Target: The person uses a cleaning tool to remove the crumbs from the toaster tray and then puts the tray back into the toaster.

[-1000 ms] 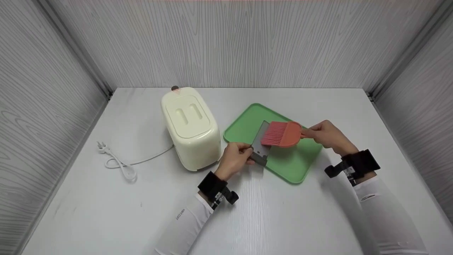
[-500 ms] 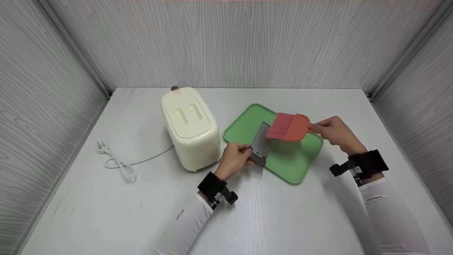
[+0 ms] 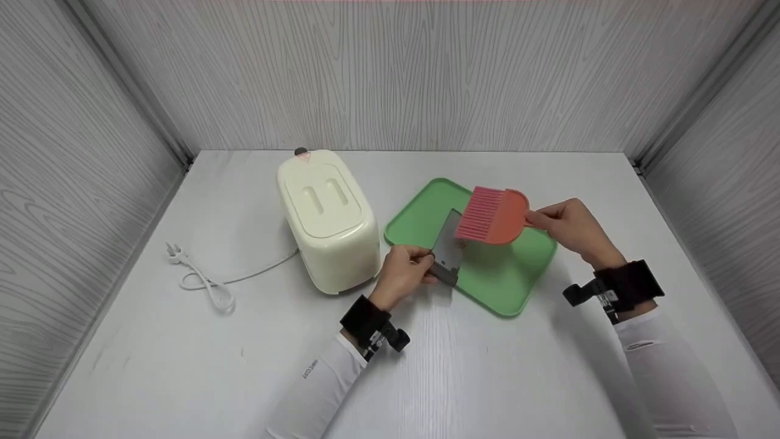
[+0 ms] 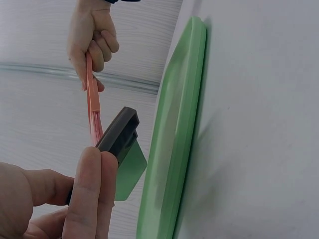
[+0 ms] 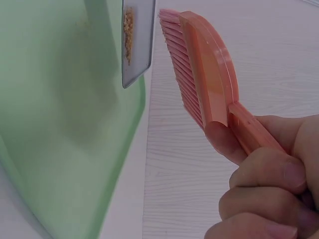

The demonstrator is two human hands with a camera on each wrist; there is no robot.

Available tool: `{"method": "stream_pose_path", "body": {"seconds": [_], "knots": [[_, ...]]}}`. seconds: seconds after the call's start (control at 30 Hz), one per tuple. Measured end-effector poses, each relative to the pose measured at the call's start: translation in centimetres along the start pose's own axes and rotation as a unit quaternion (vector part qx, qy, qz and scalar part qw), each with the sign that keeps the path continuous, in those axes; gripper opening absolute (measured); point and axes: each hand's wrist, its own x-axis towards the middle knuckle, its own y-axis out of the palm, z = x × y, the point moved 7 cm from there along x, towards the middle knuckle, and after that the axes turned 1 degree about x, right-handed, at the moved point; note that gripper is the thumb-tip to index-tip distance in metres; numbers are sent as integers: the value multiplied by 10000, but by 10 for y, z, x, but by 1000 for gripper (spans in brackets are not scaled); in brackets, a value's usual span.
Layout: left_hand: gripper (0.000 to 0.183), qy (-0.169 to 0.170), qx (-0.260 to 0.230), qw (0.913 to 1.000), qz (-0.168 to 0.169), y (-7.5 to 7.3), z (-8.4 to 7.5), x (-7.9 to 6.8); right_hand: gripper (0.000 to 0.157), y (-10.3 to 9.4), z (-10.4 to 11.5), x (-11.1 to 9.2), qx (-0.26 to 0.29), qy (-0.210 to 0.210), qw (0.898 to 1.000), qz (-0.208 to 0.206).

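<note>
My left hand (image 3: 399, 274) pinches the dark end of a flat grey crumb tray (image 3: 448, 249), tilted above the green tray (image 3: 420, 216). A small pile of tan crumbs (image 5: 128, 32) lies along one edge of the crumb tray in the right wrist view. My right hand (image 3: 576, 230) grips the handle of an orange brush (image 3: 510, 218) with pink bristles (image 5: 179, 59). In the right wrist view, a gap separates the bristles from the crumb tray. From the head view, the bristle tips overlap the crumb tray's right edge.
A cream toaster (image 3: 329, 219) with a lid over its top stands left of the green tray. Its white cord and plug (image 3: 177, 255) lie on the white table (image 3: 292, 360) farther left. Wood-grain panels (image 3: 402, 73) enclose the back and sides.
The brush has risen off the crumb tray's surface and swung right and away, then come slightly back left. My left hand and the crumb tray have stayed almost still.
</note>
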Motion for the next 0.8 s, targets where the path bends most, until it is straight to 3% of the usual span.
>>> {"method": "stream_pose_path", "body": {"seconds": [0.2, 0.5, 0.8], "knots": [[29, -22, -44, 10000, 5, 0, -1, 0, 37, 7, 6, -3, -142, -180, 9997, 44], [28, -35, -81, 10000, 11, 0, -1, 0, 39, 12, -1, -5, -185, -106, 9995, 248], [27, -33, -88, 10000, -25, -1, -1, 0, 43, 8, -7, -8, -446, -31, 9988, 176]]}}
